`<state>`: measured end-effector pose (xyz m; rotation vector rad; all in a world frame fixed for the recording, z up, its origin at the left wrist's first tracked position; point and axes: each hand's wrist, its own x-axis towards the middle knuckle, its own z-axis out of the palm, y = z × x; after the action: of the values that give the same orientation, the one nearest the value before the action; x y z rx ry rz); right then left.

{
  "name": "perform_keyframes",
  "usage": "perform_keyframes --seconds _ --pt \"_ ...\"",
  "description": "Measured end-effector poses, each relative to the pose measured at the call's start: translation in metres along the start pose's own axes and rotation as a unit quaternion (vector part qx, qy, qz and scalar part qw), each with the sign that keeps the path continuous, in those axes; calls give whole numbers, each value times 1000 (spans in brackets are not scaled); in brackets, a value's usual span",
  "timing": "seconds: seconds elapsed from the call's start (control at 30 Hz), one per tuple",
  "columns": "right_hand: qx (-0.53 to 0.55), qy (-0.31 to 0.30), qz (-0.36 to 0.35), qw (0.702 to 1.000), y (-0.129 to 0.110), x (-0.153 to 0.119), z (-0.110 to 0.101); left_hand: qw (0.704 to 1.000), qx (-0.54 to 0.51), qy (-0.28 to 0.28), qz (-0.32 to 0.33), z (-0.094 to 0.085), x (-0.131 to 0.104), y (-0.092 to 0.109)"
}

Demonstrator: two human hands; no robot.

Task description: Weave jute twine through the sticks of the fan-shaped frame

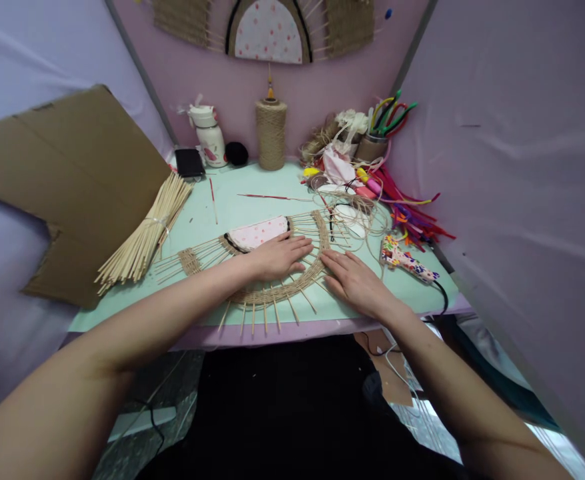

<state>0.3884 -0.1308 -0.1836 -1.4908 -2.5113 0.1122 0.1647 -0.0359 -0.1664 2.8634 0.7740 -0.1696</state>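
Note:
A half-round weaving (272, 292) of tan twine over thin sticks lies on the pale green table, its sticks fanning outward. At its middle is a white half-disc with pink dots (259, 233), edged in black. My left hand (283, 257) lies flat across the sticks beside the half-disc, fingers stretched to the right. My right hand (355, 280) rests at the weaving's right side, its fingertips on the twine band. Its fingers are extended, and neither hand grips anything. Loose twine (367, 217) coils just beyond the weaving's right end.
Left are a bundle of sticks (145, 230) and a cardboard sheet (72, 180). A twine cone (271, 137), white bottle (209, 137) and black box (189, 163) stand at the back. Right are a patterned glue gun (406, 260), pipe cleaners (412, 203) and a scissors holder (371, 148).

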Motion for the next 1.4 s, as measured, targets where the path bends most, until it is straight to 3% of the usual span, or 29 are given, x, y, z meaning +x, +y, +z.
perform_keyframes --seconds 0.2,0.33,0.53,0.73,1.0,1.13,1.27,1.4 --pt "-13 1 11 1000 15 22 -17 1000 8 13 -18 -9 7 -5" --pt "-21 -52 9 998 27 38 -14 999 9 0 -54 -10 13 -11" --pt "-35 -53 15 998 39 34 -12 998 8 -9 -58 -8 12 -13" --pt "-25 -74 24 997 48 65 -15 999 8 -3 -50 -6 11 -15" --pt "-28 -100 63 993 54 77 -12 999 6 4 -51 -3 11 -17" --pt "-18 -80 46 996 54 94 -15 999 13 8 -50 -3 12 -16" --pt "-12 -116 57 992 56 111 -9 999 11 8 -52 -2 11 -15" --pt "-9 -112 74 991 59 109 -14 999 12 10 -52 -2 11 -16"
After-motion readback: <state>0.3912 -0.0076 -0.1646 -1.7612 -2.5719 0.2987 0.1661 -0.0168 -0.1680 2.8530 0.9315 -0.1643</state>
